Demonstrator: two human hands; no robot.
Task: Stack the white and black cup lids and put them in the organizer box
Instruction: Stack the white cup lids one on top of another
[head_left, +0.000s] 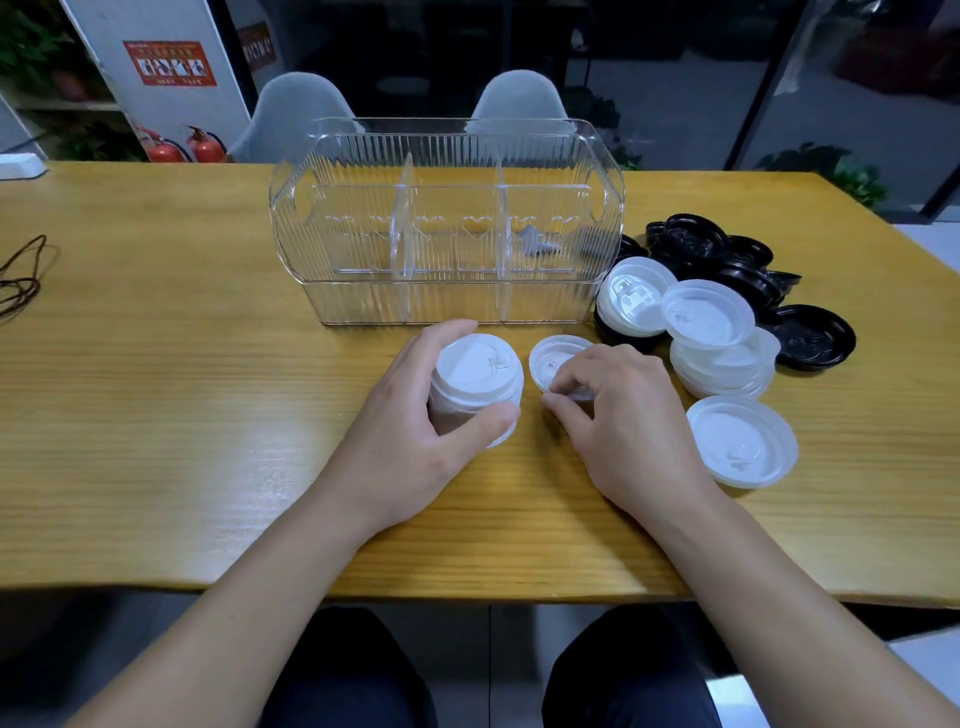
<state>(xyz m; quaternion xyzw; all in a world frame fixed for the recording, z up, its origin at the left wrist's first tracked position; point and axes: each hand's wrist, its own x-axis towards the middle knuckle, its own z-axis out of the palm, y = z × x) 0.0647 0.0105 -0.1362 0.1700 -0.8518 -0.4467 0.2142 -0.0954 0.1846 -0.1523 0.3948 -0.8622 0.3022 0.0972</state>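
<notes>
hard to make out: the bottom of the white lid stack (475, 387) sits behind the left hand (415, 431), so its lid count can't be told; motion blur softens it too. the single white lid (558, 364) is partly covered by the right hand (623, 421), near edge hidden. the black lids (727, 260) lie in a dark jumble by the right end of the box, individual lids hard to separate, some hidden behind the clear wall. a small grey item inside the box's right compartment can't be identified.

left grip: fingers & thumb curled round the white stack, holding it upright on the table (182, 389) just in front of the organizer box (447, 223). right grip: fingertips pinching the near rim of the single white lid, tilted, just beside the stack.

lids are round, white ones semi-translucent w/ raised rims & a sip tab. more white lids (719, 345) piled loosely to the right, one lone white lid (743, 441) nearest the table edge, one black lid (810, 338) apart at far right. box is clear, ribbed, w/ two dividers making three compartments.
</notes>
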